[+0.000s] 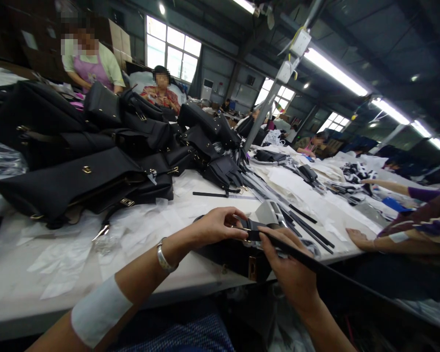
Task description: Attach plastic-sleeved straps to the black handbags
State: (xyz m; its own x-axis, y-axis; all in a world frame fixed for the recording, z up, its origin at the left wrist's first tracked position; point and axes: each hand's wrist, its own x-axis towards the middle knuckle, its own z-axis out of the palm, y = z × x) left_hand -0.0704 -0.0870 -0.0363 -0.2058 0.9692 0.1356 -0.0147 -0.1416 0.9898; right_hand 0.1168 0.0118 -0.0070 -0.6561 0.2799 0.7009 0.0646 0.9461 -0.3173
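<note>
My left hand (218, 227) is closed, thumb and fingers pinching a small gold-coloured buckle (242, 228) where black strap material meets it. My right hand (293, 264) is closed around a long black strap (339, 277) close to that buckle. The strap's other length runs down to the lower right, past the table edge. Beneath both hands a black handbag (223, 261) lies at the table's front edge, with a gold clasp (253, 268) facing me. My fingers partly hide the buckle and the strap's end.
A large pile of black handbags (73, 181) covers the table's left and back. Clear plastic wrapping (106, 242) and loose black strips (311, 227) lie on the white table (161, 278). A slanted metal post (264, 115) rises behind. A co-worker's hand (359, 239) rests at the right edge; other people sit farther back.
</note>
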